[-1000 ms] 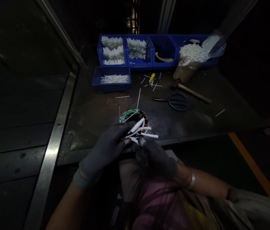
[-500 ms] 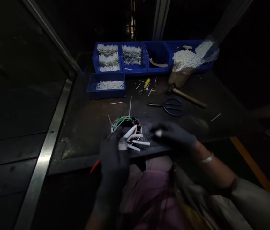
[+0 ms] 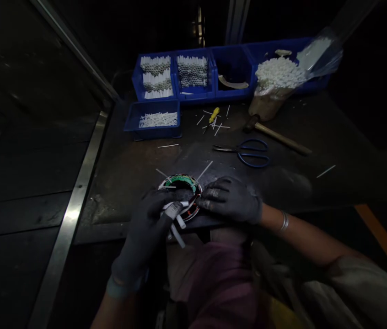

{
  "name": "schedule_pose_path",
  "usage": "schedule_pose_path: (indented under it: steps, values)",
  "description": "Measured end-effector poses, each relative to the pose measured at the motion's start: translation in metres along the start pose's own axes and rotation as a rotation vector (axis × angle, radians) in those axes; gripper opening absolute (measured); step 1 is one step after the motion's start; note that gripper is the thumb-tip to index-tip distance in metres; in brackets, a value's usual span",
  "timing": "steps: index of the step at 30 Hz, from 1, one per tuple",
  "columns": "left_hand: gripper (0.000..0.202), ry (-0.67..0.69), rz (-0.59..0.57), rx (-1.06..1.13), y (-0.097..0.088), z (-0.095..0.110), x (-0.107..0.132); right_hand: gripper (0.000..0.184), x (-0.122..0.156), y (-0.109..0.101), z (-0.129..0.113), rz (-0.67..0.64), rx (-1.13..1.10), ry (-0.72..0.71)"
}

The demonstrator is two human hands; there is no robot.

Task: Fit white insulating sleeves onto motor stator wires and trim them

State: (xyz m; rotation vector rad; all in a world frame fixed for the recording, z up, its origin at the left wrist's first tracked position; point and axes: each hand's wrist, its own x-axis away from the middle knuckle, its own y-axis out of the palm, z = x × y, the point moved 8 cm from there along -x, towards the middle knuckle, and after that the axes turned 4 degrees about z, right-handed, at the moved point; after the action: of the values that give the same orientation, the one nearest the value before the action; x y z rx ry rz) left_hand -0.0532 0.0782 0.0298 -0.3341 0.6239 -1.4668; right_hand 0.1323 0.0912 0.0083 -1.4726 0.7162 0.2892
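Left hand (image 3: 143,233) is pinching white sleeves (image 3: 178,236) while right hand (image 3: 231,199) is pressing spread fingers (image 3: 212,194) onto a wire-wound stator ring (image 3: 181,180) on the worktop (image 3: 138,183), thin strips (image 3: 203,170) already poking out, bins (image 3: 229,93) well stocked.

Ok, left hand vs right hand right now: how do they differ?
The left hand is raised and pinches white tubes, while the right hand lies palm down and holds no visible tube. The left hand is over the near side of the wire-wound ring; the right hand presses its right edge. The left wrist shows a pale glove cuff; the right wrist shows a metal bangle. Both wear dark gloves.
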Motion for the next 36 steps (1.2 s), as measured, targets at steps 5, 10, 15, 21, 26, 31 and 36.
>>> schedule_pose_path:
  steps: [5, 10, 15, 21, 26, 31, 36]
  values:
    - [0.013, -0.045, 0.164, 0.033, 0.003, -0.011, 0.009, 0.025, -0.01, -0.005, -0.003, -0.034, -0.017, 0.049]
    - [0.016, -0.006, 0.249, -0.043, 0.006, -0.004, 0.016, 0.022, -0.026, -0.003, -0.009, -0.189, -0.015, 0.096]
    - [0.026, 0.107, 0.179, -0.208, 0.013, 0.011, 0.012, 0.017, -0.033, 0.007, 0.009, -0.305, -0.367, 0.385]
    - [0.028, 0.046, 0.195, -0.279, 0.017, 0.007, 0.005, 0.019, -0.021, 0.004, 0.022, -0.161, -0.727, 0.546]
    - [0.03, -0.01, 0.261, -0.322, 0.024, 0.007, 0.002, 0.049, -0.024, -0.001, 0.012, -0.195, -0.568, 0.57]
    - [0.035, -0.01, 0.185, -0.256, 0.022, 0.01, 0.007, 0.026, -0.029, -0.005, 0.005, -0.073, -0.39, 0.699]
    - [0.031, 0.021, 0.011, -0.012, 0.017, 0.008, 0.006, 0.017, -0.026, 0.002, 0.005, -0.014, -0.378, 0.868]
